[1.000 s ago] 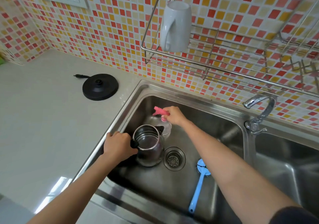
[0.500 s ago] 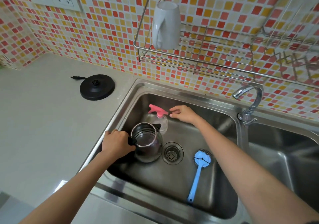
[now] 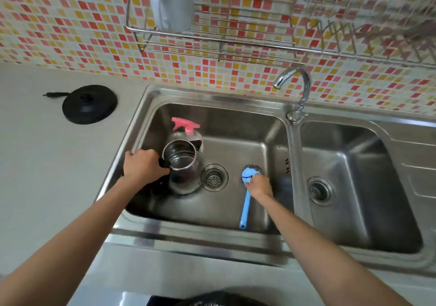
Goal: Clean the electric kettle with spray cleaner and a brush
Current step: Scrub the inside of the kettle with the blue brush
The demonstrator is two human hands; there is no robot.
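Observation:
The steel electric kettle [image 3: 182, 166] stands upright and lidless in the left sink basin [image 3: 236, 126]. My left hand [image 3: 141, 165] grips its black handle. Behind it stands a clear spray bottle [image 3: 186, 126] with a pink trigger head, with neither hand on it. A blue long-handled brush [image 3: 245, 205] lies on the basin floor, its head pointing to the back. My right hand [image 3: 259, 185] is down on the brush just below the head, fingers curled at the handle.
A round drain [image 3: 214, 178] sits between kettle and brush. The faucet [image 3: 297, 89] rises behind the divider; the right basin [image 3: 354, 188] lies beyond. The black kettle base [image 3: 89, 104] is on the counter at left. A wire rack [image 3: 212, 39] with a white mug [image 3: 171, 1] hangs above.
My right hand let go of the spray bottle, which now stands behind the kettle, and moved right and nearer onto the blue brush. My left hand stayed on the kettle handle.

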